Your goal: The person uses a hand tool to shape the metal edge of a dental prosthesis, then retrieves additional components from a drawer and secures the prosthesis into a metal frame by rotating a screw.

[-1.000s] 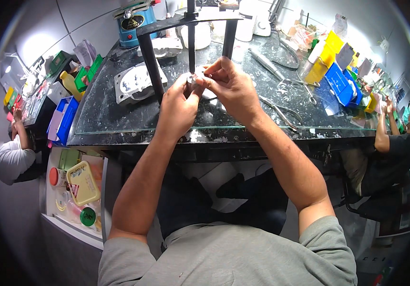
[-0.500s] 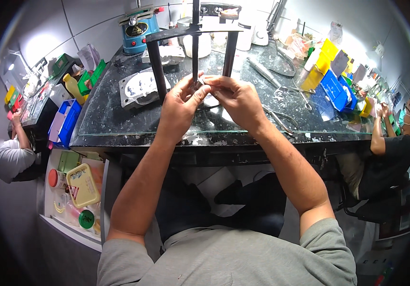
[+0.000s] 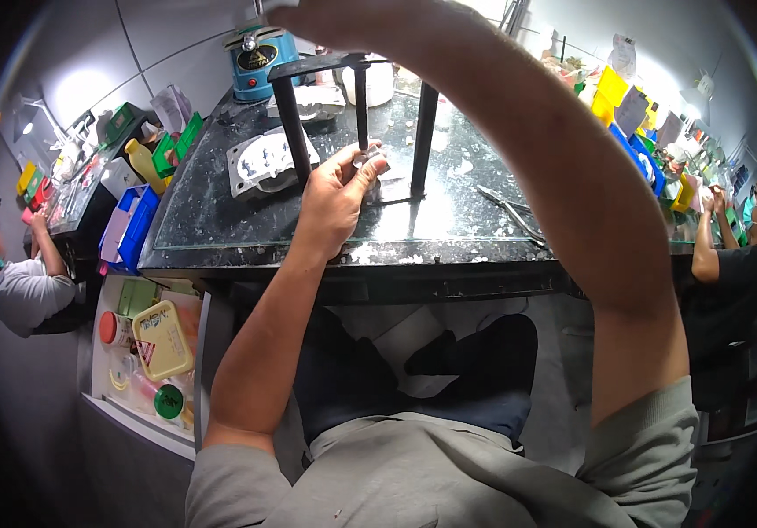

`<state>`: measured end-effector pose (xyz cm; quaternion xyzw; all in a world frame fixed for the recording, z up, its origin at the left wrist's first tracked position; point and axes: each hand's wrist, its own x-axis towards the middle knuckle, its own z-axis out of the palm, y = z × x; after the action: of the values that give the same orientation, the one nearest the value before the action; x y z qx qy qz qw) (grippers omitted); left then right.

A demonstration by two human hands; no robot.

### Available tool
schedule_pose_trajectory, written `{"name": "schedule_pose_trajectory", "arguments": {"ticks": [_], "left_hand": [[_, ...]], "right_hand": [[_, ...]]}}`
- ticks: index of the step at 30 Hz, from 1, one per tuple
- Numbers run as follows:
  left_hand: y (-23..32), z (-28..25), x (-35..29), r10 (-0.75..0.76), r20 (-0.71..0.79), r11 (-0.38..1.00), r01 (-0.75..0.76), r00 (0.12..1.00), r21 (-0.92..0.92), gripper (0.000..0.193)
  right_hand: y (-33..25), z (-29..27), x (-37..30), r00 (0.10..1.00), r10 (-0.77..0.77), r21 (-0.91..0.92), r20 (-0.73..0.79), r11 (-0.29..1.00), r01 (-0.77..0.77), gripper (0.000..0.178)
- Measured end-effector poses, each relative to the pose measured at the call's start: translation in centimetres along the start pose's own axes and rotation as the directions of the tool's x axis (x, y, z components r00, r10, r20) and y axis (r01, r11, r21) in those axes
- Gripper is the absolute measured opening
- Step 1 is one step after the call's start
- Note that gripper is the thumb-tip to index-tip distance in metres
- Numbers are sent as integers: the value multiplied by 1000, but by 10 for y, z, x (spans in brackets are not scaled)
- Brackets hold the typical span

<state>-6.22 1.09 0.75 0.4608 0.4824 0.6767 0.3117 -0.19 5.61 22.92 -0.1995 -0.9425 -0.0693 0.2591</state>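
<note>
My left hand (image 3: 336,195) is closed, its thumb and fingers pinching a small silvery piece (image 3: 366,160) whose exact kind I cannot make out. It sits right under the vertical rod (image 3: 361,106) of a black metal frame with legs (image 3: 423,145). My right hand (image 3: 334,24) is raised at the top edge of the view, over the frame, its forearm crossing above the bench. It is smeared and partly cut off, so what its fingers do is hidden. A white casting-like block (image 3: 273,162) lies left of the frame.
Long-handled pliers (image 3: 515,216) lie on the black bench (image 3: 449,238). A blue machine (image 3: 260,66) stands at the back left. At lower left a drawer (image 3: 145,428) is open, holding containers. Blue bins (image 3: 128,227) flank the bench. Two people sit at either side.
My right hand has left the small piece and risen up and to the left over the frame. My left hand stays at the piece under the rod.
</note>
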Motion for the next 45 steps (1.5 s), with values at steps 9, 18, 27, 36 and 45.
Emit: {"name": "schedule_pose_trajectory", "arguments": {"ticks": [9, 18, 27, 36, 45], "left_hand": [[6, 8, 3, -43, 100, 995, 51, 994, -82, 35], [8, 3, -1, -37, 76, 997, 42, 996, -68, 35], [7, 3, -3, -18, 87, 998, 24, 996, -59, 35], [5, 5, -3, 50, 68, 997, -45, 996, -70, 33], [9, 8, -4, 108, 15, 990, -106, 994, -89, 34]], "right_hand": [[106, -17, 13, 999, 26, 792, 23, 609, -34, 67], [60, -71, 23, 833, -129, 324, 538, 944, -63, 48], [24, -80, -2, 885, -76, 68, 460, 996, 50, 41], [-5, -79, -21, 935, 275, -186, 225, 954, -236, 34], [34, -96, 5, 865, -35, 193, 500, 979, -72, 27]]}}
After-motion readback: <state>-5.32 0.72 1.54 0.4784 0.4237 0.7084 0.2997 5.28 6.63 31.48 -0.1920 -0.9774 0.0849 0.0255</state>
